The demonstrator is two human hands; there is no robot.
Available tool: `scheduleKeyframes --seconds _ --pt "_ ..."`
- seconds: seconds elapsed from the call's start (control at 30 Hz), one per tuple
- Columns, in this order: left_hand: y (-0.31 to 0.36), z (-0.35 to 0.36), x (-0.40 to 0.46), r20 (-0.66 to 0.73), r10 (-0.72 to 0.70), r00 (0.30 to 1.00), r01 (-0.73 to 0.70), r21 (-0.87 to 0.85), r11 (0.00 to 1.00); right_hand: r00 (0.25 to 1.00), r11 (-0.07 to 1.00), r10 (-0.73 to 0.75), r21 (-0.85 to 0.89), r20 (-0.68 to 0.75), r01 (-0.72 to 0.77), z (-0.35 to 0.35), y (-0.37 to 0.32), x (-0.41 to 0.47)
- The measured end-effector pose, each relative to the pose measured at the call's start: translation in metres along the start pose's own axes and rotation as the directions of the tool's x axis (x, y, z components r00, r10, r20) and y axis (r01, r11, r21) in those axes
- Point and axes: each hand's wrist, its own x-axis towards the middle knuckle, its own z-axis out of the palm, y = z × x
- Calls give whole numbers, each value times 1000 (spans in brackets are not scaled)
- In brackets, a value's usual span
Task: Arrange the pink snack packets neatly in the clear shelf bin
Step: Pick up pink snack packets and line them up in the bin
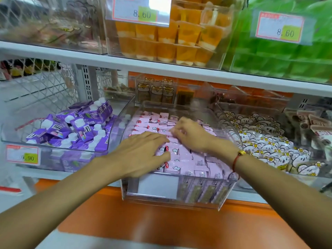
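Working from the head view, the only one: both my hands were down inside the clear shelf bin (179, 193), on top of the pink snack packets (195, 166). Left hand (142, 153) lay flat near the bin's front left corner, fingers straight and close together, pressing a row of packets down, thumb tucked along the row's near side. Right hand (192, 133) sat further back toward the bin's middle, fingers bent onto the pile; motion blur meant I couldn't tell whether they pinched a packet or just pushed.

Packets filled the bin from front wall to back: upright rows at back left, a looser jumble toward the front right corner.

Handling judgement: small, light, sealed film sachets, so slick faces, soft and crushable contents, crimped ends a bit stiffer. Singles would likely slide and tip. Better taken as a short stack, squeezed across the flat faces between both palms, or nudged at the crimped edges. Light pressure only.
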Motion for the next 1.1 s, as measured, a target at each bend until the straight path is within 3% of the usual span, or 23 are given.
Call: scheduleKeyframes --seconds 0.1,0.17,0.23,0.3,0.37,0.47,0.53,0.7,0.87,1.0,1.1 --pt "0 0 0 -9 -21 1000 21 -2 1000 986 998 32 -56 163 -23 13 6 -9" --pt "0 1 -1 -8 -28 1000 28 7 1000 975 999 44 -2 218 -45 9 6 -10" --pt "0 1 -1 -6 -23 1000 23 4 1000 986 987 68 135 152 -89 1 4 -12" --pt "-1 1 0 -19 -25 999 25 -24 999 995 970 95 224 -20 -88 -2 2 -21" --pt "-1 2 0 -47 -21 999 18 -58 998 996 981 69 187 -51 -59 0 2 -34" --pt "-1 2 0 -99 -36 994 22 -136 990 989 997 22 -70 143 -12 11 2 -46" --pt "-3 1 2 -140 -99 985 66 -222 973 988 989 28 -146 150 -5 13 2 -46" --pt "-13 -10 42 -191 -135 972 95 -204 974 989 990 37 -139 146 -16 10 0 -45" --pt "-18 -13 86 -52 -62 997 61 -27 998 997 991 79 -104 -24 -81 7 -2 -37" --pt "-18 -9 99 -5 -30 1000 30 -19 999 967 979 174 -141 188 -149 12 5 -33" --pt "-18 -6 103 14 -23 1000 23 6 1000 957 979 183 -130 226 -157 8 8 -29"
